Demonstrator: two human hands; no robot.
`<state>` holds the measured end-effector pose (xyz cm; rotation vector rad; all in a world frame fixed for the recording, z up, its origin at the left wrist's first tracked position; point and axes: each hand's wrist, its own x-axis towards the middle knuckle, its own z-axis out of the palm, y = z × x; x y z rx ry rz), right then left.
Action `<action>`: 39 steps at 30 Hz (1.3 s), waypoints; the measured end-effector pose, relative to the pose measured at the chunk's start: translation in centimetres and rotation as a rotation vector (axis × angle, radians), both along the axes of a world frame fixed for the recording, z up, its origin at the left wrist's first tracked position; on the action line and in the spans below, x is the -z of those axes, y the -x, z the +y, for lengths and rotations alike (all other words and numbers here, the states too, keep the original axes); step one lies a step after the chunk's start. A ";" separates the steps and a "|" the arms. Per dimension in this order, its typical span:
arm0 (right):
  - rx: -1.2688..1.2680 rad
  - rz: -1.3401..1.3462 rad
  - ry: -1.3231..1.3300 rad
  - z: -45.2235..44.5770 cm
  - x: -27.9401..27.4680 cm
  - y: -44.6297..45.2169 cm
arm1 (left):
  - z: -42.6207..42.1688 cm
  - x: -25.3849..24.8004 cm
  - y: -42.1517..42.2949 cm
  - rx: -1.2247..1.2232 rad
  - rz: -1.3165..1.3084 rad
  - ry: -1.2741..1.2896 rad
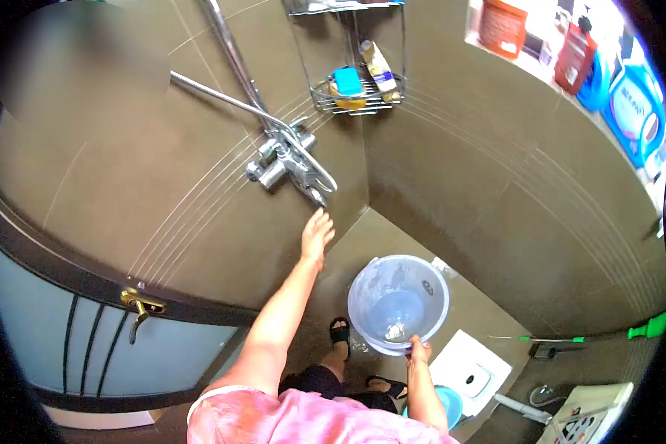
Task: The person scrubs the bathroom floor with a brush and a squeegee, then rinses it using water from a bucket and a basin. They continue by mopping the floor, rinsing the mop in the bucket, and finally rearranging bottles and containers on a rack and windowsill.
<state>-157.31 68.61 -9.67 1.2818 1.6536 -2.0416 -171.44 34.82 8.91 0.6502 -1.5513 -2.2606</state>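
Observation:
My left hand (317, 238) reaches up with its fingers stretched out, just below the spout of the chrome shower mixer tap (281, 157) on the wall. Whether the fingertips touch the spout I cannot tell. My right hand (419, 348) grips the near rim of a translucent bluish plastic bucket (364, 311), thumb over the edge. The bucket is held mouth up above the floor tiles. A bright, shiny patch shows at its bottom, perhaps a little water.
Below right lie a white squat toilet (472, 376) and a light-blue basin (449, 405), partly hidden by my right arm. A wire corner shelf (355, 103) holds toiletries. Bottles, including a blue detergent jug (633, 111), line the window ledge. A door with a brass handle (142, 303) stands left.

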 end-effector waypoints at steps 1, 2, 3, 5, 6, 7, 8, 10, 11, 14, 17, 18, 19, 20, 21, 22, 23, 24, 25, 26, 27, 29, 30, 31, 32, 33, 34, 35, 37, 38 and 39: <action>-0.024 0.034 -0.062 -0.9 0.9 0.2 | -1.6 -0.4 2.3 0.001 0.080 -0.069; -0.005 0.022 -0.116 -2.1 0.1 0.5 | -2.8 -1.2 4.3 0.010 0.111 -0.158; 0.014 0.013 -0.171 -3.1 -0.4 1.0 | -3.8 -1.6 6.0 0.002 0.158 -0.225; -0.002 0.006 -0.163 -4.2 -1.2 2.0 | -5.0 -0.9 9.2 -0.057 0.163 -0.292; -0.025 -0.036 -0.202 -4.6 -1.6 2.6 | -4.9 -1.2 9.6 -0.019 0.158 -0.297; -0.048 -0.084 -0.241 -4.7 -1.8 2.9 | -4.6 -1.3 9.6 0.017 0.148 -0.303; -0.127 -0.120 -0.193 -5.6 -5.1 3.5 | -4.2 -1.2 9.6 -0.024 0.140 -0.307; -0.117 -0.087 -0.248 -6.9 -5.1 4.7 | -4.5 -1.0 9.2 0.057 0.171 -0.225; -0.117 -0.053 -0.245 -7.7 -4.8 5.5 | -5.0 -0.8 8.7 0.090 0.179 -0.178; -0.155 0.021 -0.277 -11.0 -3.7 8.1 | -6.0 -0.4 7.2 0.141 0.258 -0.171; -0.211 0.060 -0.311 -15.2 -6.0 10.1 | -7.3 1.0 3.4 0.074 0.097 0.093; -0.273 0.042 -0.312 -15.8 -5.4 11.0 | -7.6 2.9 1.6 -0.047 -0.062 0.091; -0.339 0.032 -0.311 -16.2 -4.6 11.9 | -7.9 4.9 -0.6 -0.174 -0.216 0.093; -0.375 0.003 -0.360 -16.9 -4.5 12.6 | -8.5 5.9 -2.9 -0.040 -0.456 -0.116; -0.383 0.008 -0.312 -17.7 -4.5 13.3 | -8.7 6.9 -5.0 0.094 -0.688 -0.332; -0.392 0.008 -0.267 -18.4 -4.5 13.6 | -8.1 8.6 -6.6 0.091 -0.807 -0.427; -0.402 0.009 -0.222 -18.9 -4.8 13.9 | -7.5 10.4 -7.8 0.087 -0.925 -0.524; -0.467 0.006 -0.143 -19.4 -5.4 14.2 | -6.8 11.2 -8.3 0.116 -0.928 -0.628; -0.497 -0.021 -0.127 -19.6 -5.4 14.6 | -6.0 12.0 -8.3 0.147 -0.931 -0.728; -0.525 -0.049 -0.110 -19.7 -5.2 14.9 | -5.5 12.9 -8.4 0.166 -0.879 -0.817; -0.552 -0.079 -0.096 -19.5 -4.8 14.9 | -4.8 12.0 -7.6 0.040 -0.885 -0.843; -0.562 -0.067 0.039 -17.7 -1.9 15.1 | -4.4 17.8 -8.5 0.072 -0.674 -0.853; -0.554 -0.102 0.030 -17.1 -1.7 15.4 | -3.8 18.2 -8.5 0.080 -0.680 -0.841; -0.546 -0.133 0.028 -16.9 -1.4 16.0 | -3.5 18.6 -8.1 0.088 -0.684 -0.821; -0.685 0.145 -0.026 -16.5 -2.0 17.1 | -3.4 18.9 -7.7 0.098 -0.693 -0.795; -0.772 0.391 -0.209 -16.8 -5.2 18.9 | -2.8 18.6 -7.4 0.045 -0.727 -0.762; -0.870 0.624 -0.707 -17.7 -10.4 20.6 | -1.9 18.0 -7.5 0.029 -0.737 -0.718; -0.926 0.852 -1.219 -18.5 -13.5 21.9 | -1.2 17.0 -7.2 0.019 -0.743 -0.671; -1.420 1.085 -0.792 -18.7 -5.7 23.6 | -0.1 13.7 -6.0 0.057 -0.738 -0.538; -1.730 0.850 -0.516 -19.3 -2.0 23.7 | 0.4 13.2 -5.8 0.040 -0.722 -0.537; -1.751 0.691 -0.641 -19.9 0.8 23.6 | 0.8 13.0 -5.7 0.023 -0.702 -0.535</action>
